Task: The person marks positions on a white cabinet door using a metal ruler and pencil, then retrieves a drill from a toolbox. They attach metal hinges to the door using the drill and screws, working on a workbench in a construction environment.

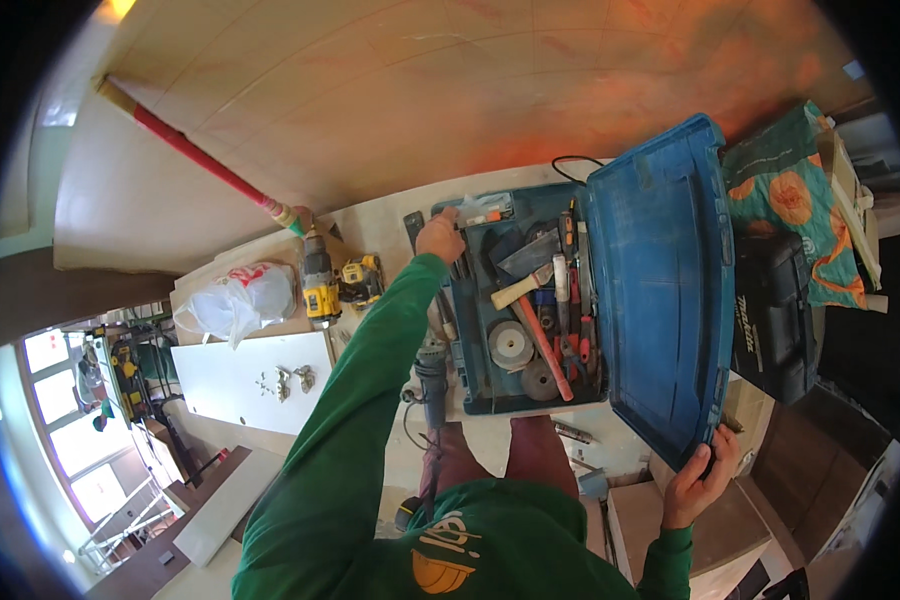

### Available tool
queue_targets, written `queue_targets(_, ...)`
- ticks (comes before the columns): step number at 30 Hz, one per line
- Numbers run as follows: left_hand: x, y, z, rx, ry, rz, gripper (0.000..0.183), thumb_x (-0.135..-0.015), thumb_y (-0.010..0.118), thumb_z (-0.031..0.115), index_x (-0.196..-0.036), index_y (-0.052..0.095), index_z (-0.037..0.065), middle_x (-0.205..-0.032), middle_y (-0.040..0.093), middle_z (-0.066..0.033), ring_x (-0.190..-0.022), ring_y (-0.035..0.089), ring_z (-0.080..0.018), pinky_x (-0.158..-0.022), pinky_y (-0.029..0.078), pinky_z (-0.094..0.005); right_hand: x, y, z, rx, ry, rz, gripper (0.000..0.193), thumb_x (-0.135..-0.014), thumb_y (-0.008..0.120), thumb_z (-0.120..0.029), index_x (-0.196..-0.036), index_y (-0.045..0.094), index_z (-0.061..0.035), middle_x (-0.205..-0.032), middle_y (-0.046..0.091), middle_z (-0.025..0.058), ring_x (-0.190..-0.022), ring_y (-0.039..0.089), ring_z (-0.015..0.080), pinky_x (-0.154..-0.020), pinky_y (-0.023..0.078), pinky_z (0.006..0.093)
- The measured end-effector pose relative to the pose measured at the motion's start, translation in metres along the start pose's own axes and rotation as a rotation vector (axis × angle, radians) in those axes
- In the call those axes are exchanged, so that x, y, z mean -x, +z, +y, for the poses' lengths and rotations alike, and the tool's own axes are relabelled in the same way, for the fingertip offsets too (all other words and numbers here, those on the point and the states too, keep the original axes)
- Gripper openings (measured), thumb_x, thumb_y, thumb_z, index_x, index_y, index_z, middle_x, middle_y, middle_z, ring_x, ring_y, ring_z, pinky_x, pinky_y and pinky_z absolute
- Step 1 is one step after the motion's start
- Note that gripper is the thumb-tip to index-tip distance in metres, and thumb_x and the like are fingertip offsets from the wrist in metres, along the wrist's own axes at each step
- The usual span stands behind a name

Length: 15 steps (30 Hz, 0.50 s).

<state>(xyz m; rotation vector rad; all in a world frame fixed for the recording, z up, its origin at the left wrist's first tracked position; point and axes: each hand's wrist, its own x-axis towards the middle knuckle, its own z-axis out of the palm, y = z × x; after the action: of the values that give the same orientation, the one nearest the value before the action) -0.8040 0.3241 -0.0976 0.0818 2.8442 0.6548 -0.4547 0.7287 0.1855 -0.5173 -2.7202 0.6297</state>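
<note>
A blue toolbox lies open in front of me, its blue lid swung out to the right. At the lid's near right corner, my right hand is closed on the edge. My left hand reaches over the box's far left corner, its fingers bent down at the rim; what they grip is hidden. Beside it sits a clear case of small parts. Inside the box are a putty knife, a brush with a wooden handle, a red-handled tool and a pale disc.
Left of the box are a yellow drill, a second yellow power tool, a white plastic bag and a grey corded power tool. Metal fittings lie on a white board. Right of the lid stands a black case.
</note>
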Motion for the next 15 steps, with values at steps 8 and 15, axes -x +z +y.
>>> queue_targets(8, -0.016, -0.019, 0.000, -0.078, 0.178, -0.115, 0.026, -0.094, 0.062, 0.017, -0.118, 0.062, 0.009, -0.106, 0.073, -0.0246, -0.097, 0.069, -0.0471, -0.087, 0.055, -0.0562, -0.007, -0.004, -0.001, 0.037, 0.037, -0.045, 0.023, -0.108, 0.050, -0.009, -0.125, 0.059, 0.0042, -0.133, 0.059, 0.0230, -0.124, 0.057, 0.0390, -0.111, 0.040, 0.0480)
queue_targets(15, 0.014, -0.050, 0.023, 0.220, 0.104, -0.019, 0.021, -0.095, 0.059, 0.020, -0.112, 0.064, 0.007, -0.093, 0.070, -0.0288, -0.090, 0.068, -0.0496, -0.081, 0.054, -0.0585, -0.012, -0.002, -0.001, 0.020, 0.073, -0.072, 0.025, -0.109, 0.047, -0.011, -0.126, 0.058, 0.0044, -0.131, 0.059, 0.0231, -0.124, 0.057, 0.0391, -0.110, 0.040, 0.0483)
